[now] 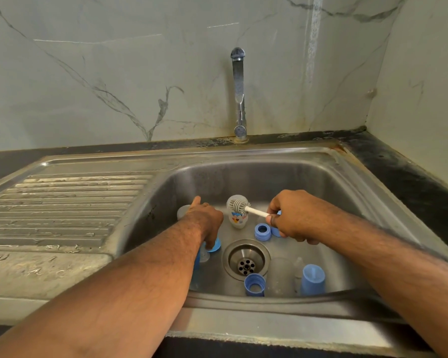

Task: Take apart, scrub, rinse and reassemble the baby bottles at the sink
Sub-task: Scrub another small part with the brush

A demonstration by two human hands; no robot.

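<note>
Stainless sink [308,177], ribbed drainboard [62,202] to the left, tap [238,94] at the back wall, no water running. Right hand [292,218] curled round the white handle of a bottle brush [239,205]; grey bristle head out to the left, in front of the top of a clear printed bottle [237,219] lying in the basin behind the drain [246,259]. Left hand [204,220] reaching down at the basin's left side, index finger pointing away, remaining fingers bent down onto a blue ring [215,246] on a clear piece; firm grip or mere touch, cannot tell. Second clear bottle [183,211] partly hidden behind that hand. Loose blue collar [262,231] just right of the printed bottle, under the brush handle. Another blue collar [254,284] at the near wall, just beside the drain. Blue cap [313,279] upright near the front right, clear teat [298,266] just beside it.
</note>
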